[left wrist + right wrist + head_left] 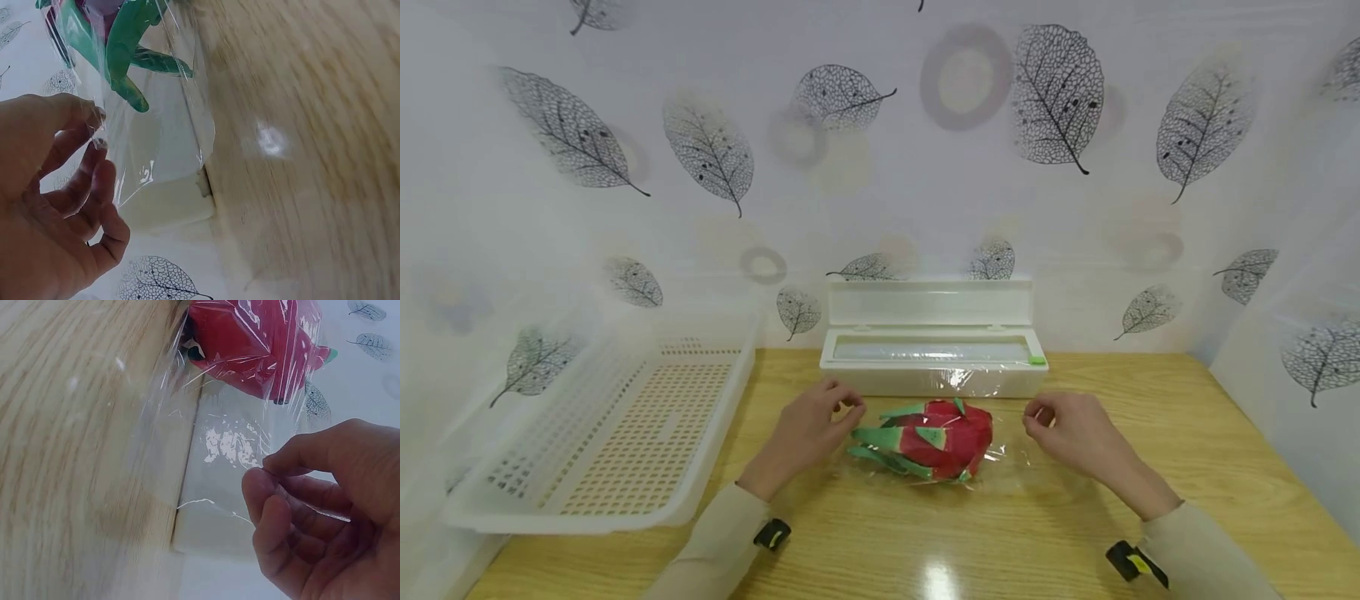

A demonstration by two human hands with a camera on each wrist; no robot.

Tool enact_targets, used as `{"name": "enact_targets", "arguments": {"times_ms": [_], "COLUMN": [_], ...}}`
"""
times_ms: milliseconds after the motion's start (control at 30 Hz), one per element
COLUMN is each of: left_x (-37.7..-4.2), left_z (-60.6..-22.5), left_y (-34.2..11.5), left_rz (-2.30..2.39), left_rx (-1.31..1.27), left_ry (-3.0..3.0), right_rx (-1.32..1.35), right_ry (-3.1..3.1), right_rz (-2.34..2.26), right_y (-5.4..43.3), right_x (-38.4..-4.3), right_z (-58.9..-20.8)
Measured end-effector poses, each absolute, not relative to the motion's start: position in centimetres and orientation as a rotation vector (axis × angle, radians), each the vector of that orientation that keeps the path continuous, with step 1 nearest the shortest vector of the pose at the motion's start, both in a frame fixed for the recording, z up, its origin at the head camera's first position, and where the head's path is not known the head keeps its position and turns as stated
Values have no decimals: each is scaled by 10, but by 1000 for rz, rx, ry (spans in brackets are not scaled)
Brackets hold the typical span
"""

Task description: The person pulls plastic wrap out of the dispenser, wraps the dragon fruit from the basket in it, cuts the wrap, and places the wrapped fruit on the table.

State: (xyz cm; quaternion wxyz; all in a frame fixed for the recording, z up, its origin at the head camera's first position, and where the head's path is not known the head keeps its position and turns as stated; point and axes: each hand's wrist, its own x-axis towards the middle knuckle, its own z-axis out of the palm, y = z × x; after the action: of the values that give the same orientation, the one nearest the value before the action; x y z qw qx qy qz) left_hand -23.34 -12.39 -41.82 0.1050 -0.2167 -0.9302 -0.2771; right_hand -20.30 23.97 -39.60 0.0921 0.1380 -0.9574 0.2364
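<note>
A red dragon fruit [951, 442] with green scales lies in the middle, in front of the long white box, with clear cling film [1000, 454] over it. At its left, my left hand [808, 429] pinches an edge of the film between thumb and index finger; the left wrist view shows the film [153, 150] stretching from those fingertips past the green scale tips [128, 94]. On the other side, my right hand [1075, 433] pinches the film's right edge, fingers curled. In the right wrist view creased film covers the red skin [234, 344].
Behind the fruit stands the white cling film dispenser box [940, 383], its lid [932, 302] raised and a green slider [1037, 361] at its right end. A white plastic basket [688, 492] is at the left. A leaf-patterned sheet [880, 192] hangs behind the wooden table [865, 550].
</note>
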Motion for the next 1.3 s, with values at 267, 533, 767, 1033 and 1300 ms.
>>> {"name": "enact_targets", "arguments": {"times_ms": [267, 533, 767, 1033, 1300], "left_x": [-239, -246, -251, -247, -247], "left_z": [-416, -413, -422, -422, -415], "left_y": [-118, -121, -120, -131, -132], "left_rz": [-850, -895, -996, -1034, -1079], "left_rx": [-699, -832, -855, -847, -814], "left_ry": [-2650, -2531, -2608, -2587, -2548], "right_rx": [419, 368, 334, 322, 292], "right_ry": [-2753, -2651, -2713, -2754, -2759], "right_rz": [720, 933, 1165, 1219, 1260], "right_y": [232, 227, 217, 213, 209], "right_x": [-208, -210, -220, -224, -226], "right_z": [-396, -392, -397, -402, -405]}}
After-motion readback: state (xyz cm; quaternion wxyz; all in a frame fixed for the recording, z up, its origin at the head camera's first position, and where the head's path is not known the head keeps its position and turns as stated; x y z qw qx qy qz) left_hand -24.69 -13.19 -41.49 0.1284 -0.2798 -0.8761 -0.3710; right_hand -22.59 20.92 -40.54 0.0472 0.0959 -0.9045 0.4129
